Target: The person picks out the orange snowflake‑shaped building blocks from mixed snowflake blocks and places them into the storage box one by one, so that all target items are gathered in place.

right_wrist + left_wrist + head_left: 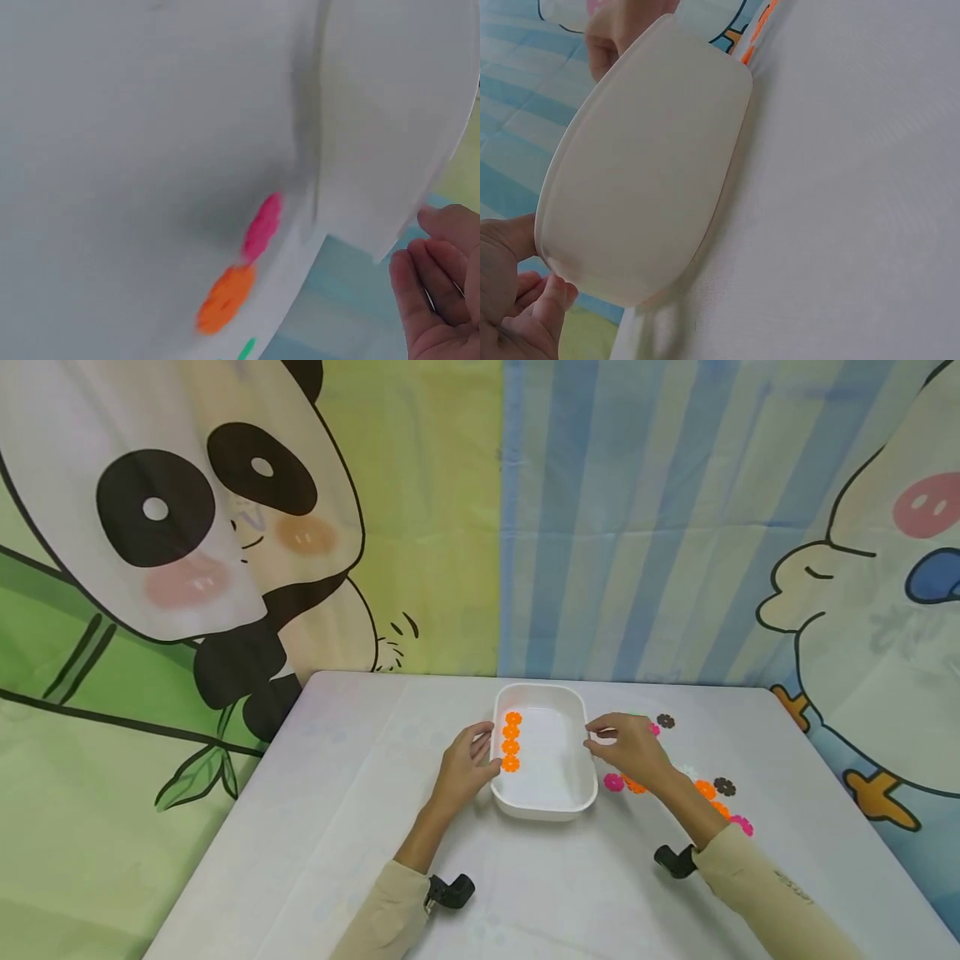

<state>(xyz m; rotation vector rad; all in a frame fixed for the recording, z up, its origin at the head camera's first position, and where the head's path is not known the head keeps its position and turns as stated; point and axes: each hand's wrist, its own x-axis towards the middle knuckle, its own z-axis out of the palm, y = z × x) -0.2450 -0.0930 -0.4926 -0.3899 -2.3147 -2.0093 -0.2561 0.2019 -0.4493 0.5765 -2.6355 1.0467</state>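
Note:
A white rectangular tray (558, 760) with rounded corners sits on the table. Inside it, along the left side, several orange flower-shaped pieces (511, 747) stand in a column. My left hand (463, 764) holds the tray's left rim, with thumb and fingers at its edge; the left wrist view shows the tray's outer wall (652, 165) close up. On the opposite side my right hand (630, 745) pinches the right rim between thumb and fingers. In the right wrist view the fingers (409, 289) lie by the tray's corner.
Right of the tray lie loose flower-shaped pieces: pink (613, 782), orange (705, 789), dark brown (724, 787) and others, partly hidden by the right arm. A white cloth covers the table (360, 793). A printed curtain (637, 527) hangs behind its far edge.

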